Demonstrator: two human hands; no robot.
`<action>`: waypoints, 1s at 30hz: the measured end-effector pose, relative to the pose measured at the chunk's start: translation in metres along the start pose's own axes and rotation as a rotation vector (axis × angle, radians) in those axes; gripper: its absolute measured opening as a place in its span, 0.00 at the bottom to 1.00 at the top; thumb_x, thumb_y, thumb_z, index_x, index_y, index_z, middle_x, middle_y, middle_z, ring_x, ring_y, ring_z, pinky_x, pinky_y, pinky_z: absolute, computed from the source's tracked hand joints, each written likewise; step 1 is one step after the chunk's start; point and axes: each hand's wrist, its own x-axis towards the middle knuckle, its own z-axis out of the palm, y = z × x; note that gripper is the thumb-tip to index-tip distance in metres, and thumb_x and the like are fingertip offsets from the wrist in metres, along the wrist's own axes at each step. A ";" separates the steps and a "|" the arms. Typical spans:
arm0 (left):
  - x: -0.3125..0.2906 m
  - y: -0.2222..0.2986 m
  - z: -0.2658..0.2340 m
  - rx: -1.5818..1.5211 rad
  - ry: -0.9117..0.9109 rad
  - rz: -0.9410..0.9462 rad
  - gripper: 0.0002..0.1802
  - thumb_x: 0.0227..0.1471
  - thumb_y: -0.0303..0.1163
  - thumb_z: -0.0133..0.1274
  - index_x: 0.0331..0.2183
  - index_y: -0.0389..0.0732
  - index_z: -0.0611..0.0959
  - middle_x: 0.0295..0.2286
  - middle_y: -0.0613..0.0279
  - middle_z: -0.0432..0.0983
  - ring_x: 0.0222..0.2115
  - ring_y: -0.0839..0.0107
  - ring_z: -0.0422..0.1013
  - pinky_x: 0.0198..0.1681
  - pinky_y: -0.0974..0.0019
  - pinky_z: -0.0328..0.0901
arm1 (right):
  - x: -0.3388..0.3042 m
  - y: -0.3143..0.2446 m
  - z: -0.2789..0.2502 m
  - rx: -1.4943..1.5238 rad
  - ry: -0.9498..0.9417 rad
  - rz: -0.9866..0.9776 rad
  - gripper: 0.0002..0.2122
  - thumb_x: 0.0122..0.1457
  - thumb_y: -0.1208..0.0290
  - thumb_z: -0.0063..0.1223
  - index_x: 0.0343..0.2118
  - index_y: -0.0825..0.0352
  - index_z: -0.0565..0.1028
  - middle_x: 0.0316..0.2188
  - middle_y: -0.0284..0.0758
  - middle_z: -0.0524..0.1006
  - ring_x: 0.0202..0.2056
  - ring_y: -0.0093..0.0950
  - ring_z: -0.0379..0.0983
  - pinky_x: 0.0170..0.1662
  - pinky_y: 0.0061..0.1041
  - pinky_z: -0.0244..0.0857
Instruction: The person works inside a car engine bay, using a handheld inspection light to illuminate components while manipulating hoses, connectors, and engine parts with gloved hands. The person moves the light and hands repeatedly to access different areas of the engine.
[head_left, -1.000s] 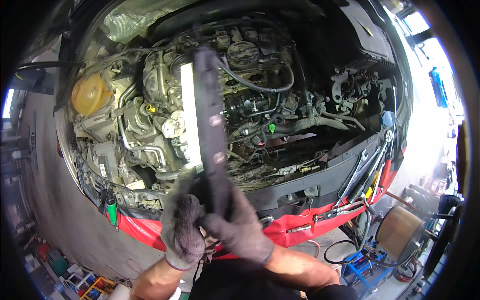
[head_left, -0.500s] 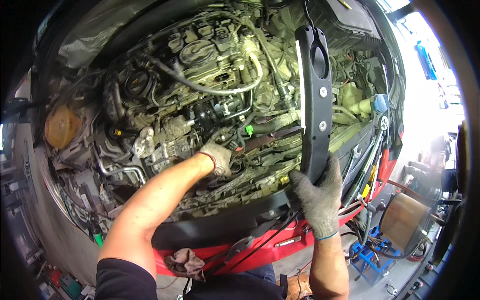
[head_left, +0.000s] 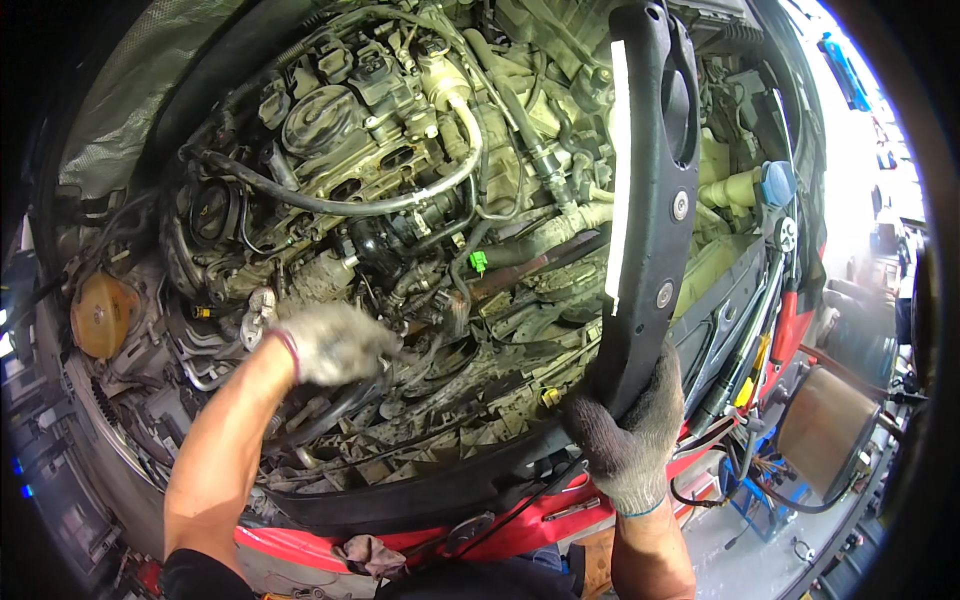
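A long black work light with a lit white strip along its left edge stands over the right side of the engine bay. My right hand, in a grey work glove, is closed round its lower end. My left hand, gloved in pale knit, hovers over the front of the engine, low and left of a green clip on a hose. Motion smears its fingers, so whether they hold anything cannot be told. Behind it lie the dirty engine and a curved grey hose.
An amber tank sits at the far left, a blue cap at the right. Wrenches and a ratchet lie along the right front edge. A rag rests on the red bumper. A hose reel stands beyond.
My left hand has pulled back leftward from beside the green clip. The view has shifted closer over the engine; my right hand still grips the work light.
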 end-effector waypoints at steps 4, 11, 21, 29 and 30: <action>0.016 0.015 0.042 0.022 -0.002 0.071 0.36 0.53 0.22 0.46 0.64 0.46 0.72 0.48 0.47 0.81 0.35 0.63 0.80 0.39 0.61 0.75 | -0.001 -0.009 -0.003 -0.018 0.006 -0.013 0.31 0.42 0.69 0.73 0.51 0.71 0.72 0.35 0.40 0.80 0.35 0.32 0.77 0.43 0.34 0.72; 0.145 0.040 0.024 -0.377 0.684 -0.204 0.26 0.62 0.45 0.45 0.50 0.33 0.78 0.41 0.38 0.80 0.44 0.42 0.77 0.50 0.46 0.70 | -0.002 -0.009 -0.003 -0.040 -0.035 -0.054 0.32 0.43 0.70 0.73 0.51 0.73 0.70 0.35 0.41 0.80 0.35 0.30 0.77 0.42 0.33 0.72; 0.207 0.048 0.023 -0.547 0.654 -0.444 0.38 0.51 0.53 0.59 0.55 0.35 0.76 0.46 0.41 0.80 0.50 0.50 0.77 0.54 0.54 0.69 | 0.005 0.010 -0.013 0.153 -0.109 -0.163 0.34 0.41 0.66 0.77 0.50 0.73 0.70 0.33 0.40 0.80 0.32 0.30 0.76 0.38 0.31 0.73; 0.174 0.057 0.016 -0.524 0.575 -0.281 0.43 0.45 0.53 0.62 0.61 0.45 0.75 0.50 0.44 0.79 0.51 0.48 0.76 0.56 0.54 0.68 | 0.005 0.016 -0.017 0.160 -0.098 -0.146 0.36 0.40 0.65 0.79 0.50 0.75 0.69 0.34 0.41 0.80 0.33 0.29 0.77 0.39 0.32 0.73; 0.176 0.052 0.022 -0.585 0.583 -0.275 0.43 0.46 0.51 0.61 0.61 0.45 0.74 0.51 0.43 0.79 0.52 0.47 0.75 0.57 0.54 0.68 | 0.006 0.012 -0.019 0.135 -0.114 -0.169 0.36 0.40 0.65 0.79 0.50 0.75 0.69 0.35 0.41 0.80 0.34 0.30 0.77 0.39 0.32 0.73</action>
